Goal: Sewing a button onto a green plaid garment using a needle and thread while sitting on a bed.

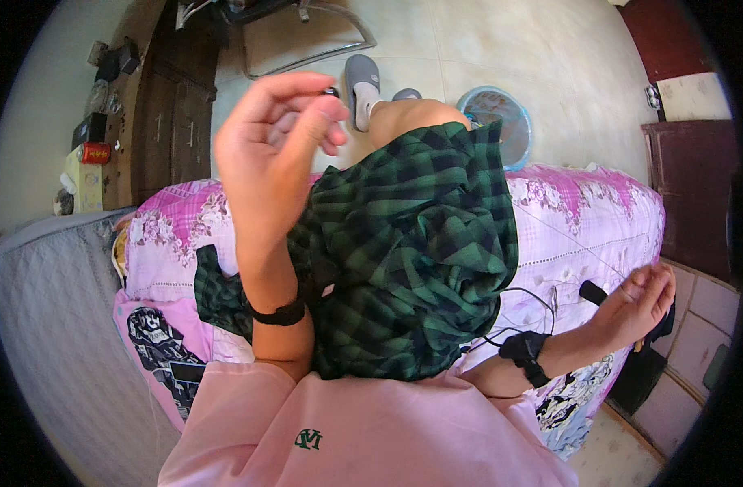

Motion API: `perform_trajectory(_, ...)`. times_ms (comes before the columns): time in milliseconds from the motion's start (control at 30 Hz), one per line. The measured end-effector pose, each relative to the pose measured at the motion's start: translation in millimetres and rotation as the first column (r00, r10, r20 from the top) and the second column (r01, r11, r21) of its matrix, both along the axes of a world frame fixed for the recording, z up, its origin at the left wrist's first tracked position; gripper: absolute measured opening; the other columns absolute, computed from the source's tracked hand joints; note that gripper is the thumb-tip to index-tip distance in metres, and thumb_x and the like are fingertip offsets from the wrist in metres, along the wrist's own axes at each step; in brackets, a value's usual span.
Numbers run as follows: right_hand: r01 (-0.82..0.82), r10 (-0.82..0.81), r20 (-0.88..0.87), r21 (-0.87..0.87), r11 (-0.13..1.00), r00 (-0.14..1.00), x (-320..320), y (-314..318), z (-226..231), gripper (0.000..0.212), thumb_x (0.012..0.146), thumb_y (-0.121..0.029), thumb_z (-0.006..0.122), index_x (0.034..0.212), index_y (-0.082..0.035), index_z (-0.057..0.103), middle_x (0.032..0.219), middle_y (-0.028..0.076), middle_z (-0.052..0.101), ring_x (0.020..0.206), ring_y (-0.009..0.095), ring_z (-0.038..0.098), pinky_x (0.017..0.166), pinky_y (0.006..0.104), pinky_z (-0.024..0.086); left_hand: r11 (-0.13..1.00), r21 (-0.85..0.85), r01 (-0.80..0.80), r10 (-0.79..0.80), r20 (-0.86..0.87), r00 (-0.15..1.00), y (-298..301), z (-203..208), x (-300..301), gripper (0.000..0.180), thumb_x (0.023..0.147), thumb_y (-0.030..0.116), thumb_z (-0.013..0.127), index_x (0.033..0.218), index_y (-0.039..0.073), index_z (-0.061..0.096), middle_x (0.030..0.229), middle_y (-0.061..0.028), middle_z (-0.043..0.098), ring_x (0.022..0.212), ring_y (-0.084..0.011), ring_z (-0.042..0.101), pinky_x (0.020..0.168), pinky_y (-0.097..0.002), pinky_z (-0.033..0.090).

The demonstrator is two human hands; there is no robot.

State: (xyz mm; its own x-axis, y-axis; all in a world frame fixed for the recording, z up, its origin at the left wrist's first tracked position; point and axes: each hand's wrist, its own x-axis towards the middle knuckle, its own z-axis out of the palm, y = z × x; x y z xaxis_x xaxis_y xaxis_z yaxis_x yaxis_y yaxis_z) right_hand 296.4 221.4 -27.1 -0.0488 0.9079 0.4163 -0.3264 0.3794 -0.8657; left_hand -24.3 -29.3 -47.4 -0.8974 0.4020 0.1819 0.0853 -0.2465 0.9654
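Note:
My left hand (278, 142) is raised above my lap, its thumb and forefinger pinching a small shiny black piece (331, 92). Its exact kind is too small to tell. Out to the right, my right hand (641, 299) has its fingertips pressed together. A thin dark thread (578, 242) runs across the bedding toward them; whether a needle is there I cannot make out. Green and black plaid cloth (412, 235) lies bunched over my lap, between the hands, with a further part of it left of my left forearm.
I sit on a bed with a pink floral sheet (578, 199). A black cylindrical handle (592, 292) and a black cable (534, 294) lie near my right hand. A bluish bin (514, 130) stands on the floor ahead. A wooden cabinet (172, 122) and red can (94, 153) are left.

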Motion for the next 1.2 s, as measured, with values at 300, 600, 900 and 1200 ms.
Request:
perform_trajectory(300,-0.451,0.364,0.422,0.125,0.884,0.83,-122.2,-76.9,5.6,0.017,0.076,0.017,0.065,0.09,0.007,0.067,0.085,0.013,0.062,0.062,0.015,0.057,0.053,0.0219,0.045,0.963,-0.046,0.266,-0.268,-0.049,0.962,10.2,12.4,24.3,0.022,0.085,-0.01,0.063,0.106,-0.009,0.065,0.087,-0.0135,0.067,0.068,-0.014,0.064,0.059,-0.0228,0.052)
perform_trajectory(600,-0.539,0.475,0.454,0.012,0.842,0.754,-141.3,-93.5,-9.7,0.019,0.071,0.013,0.072,0.086,0.002,0.071,0.079,0.01,0.065,0.068,0.016,0.061,0.06,0.0251,0.047,0.921,-0.02,0.389,-0.379,-0.283,0.881,27.6,6.3,39.1,0.023,0.079,-0.01,0.07,0.101,-0.011,0.065,0.088,-0.0154,0.065,0.071,-0.0173,0.066,0.059,-0.0229,0.054)
perform_trajectory(900,-0.588,0.486,0.494,0.065,0.806,0.721,-149.9,-92.4,-18.0,0.017,0.071,0.009,0.074,0.086,0.001,0.071,0.079,0.009,0.066,0.069,0.017,0.062,0.062,0.0259,0.048,0.911,-0.07,0.406,-0.404,-0.346,0.847,32.9,1.8,42.4,0.026,0.074,-0.007,0.077,0.097,-0.009,0.064,0.093,-0.0145,0.066,0.078,-0.0165,0.065,0.067,-0.025,0.056)
perform_trajectory(1200,-0.589,0.505,0.474,0.036,0.807,0.721,-147.9,-93.2,-21.2,0.017,0.072,0.01,0.073,0.086,0.001,0.07,0.08,0.008,0.065,0.069,0.017,0.062,0.061,0.0257,0.048,0.934,-0.136,0.331,-0.358,-0.369,0.858,34.9,-2.5,46.9,0.029,0.071,-0.002,0.082,0.094,-0.007,0.064,0.09,-0.0107,0.065,0.076,-0.0131,0.061,0.066,-0.0229,0.052)
